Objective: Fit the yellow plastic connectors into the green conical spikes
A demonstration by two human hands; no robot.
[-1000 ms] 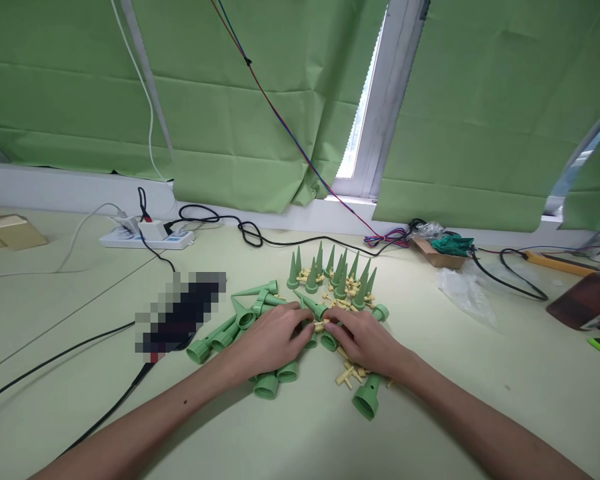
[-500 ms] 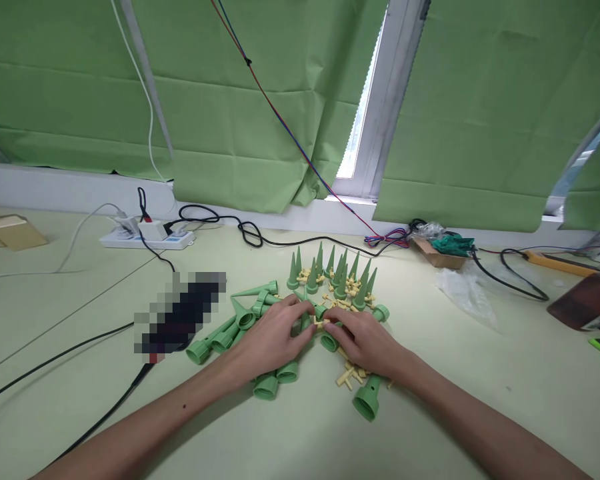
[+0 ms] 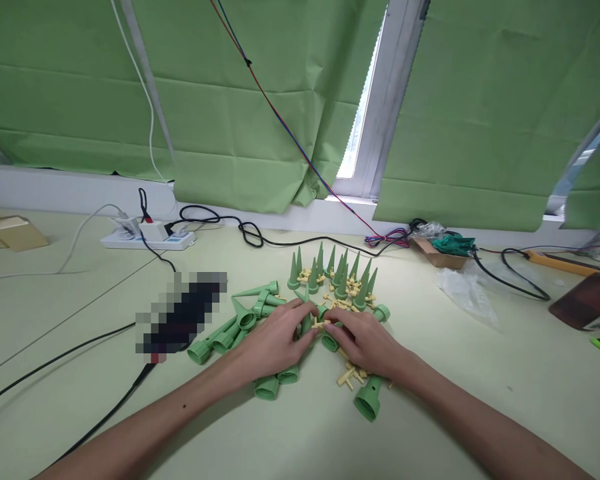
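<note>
My left hand [image 3: 280,335] and my right hand [image 3: 366,338] meet over the middle of the table. Between their fingertips is a small yellow piece [image 3: 320,324], pinched from both sides. A green cone [image 3: 306,320] shows upright beside my left fingers, partly hidden. Several green spikes [image 3: 341,283] stand upright behind my hands, with small yellow T-shaped pieces [image 3: 353,288] among them. Loose green spikes [image 3: 225,339] lie left of my left hand. More yellow pieces [image 3: 347,377] and a green spike [image 3: 369,400] lie below my right hand.
At left are a pixelated dark object [image 3: 185,317] with a cable and a white power strip [image 3: 147,240]. A small cardboard box [image 3: 439,257], a clear plastic bag [image 3: 467,297] and a dark red container [image 3: 585,300] are at right. A black cable [image 3: 300,241] runs along the back.
My left fingertips have shifted slightly around the yellow piece, which has turned a little. My right hand has hardly moved.
</note>
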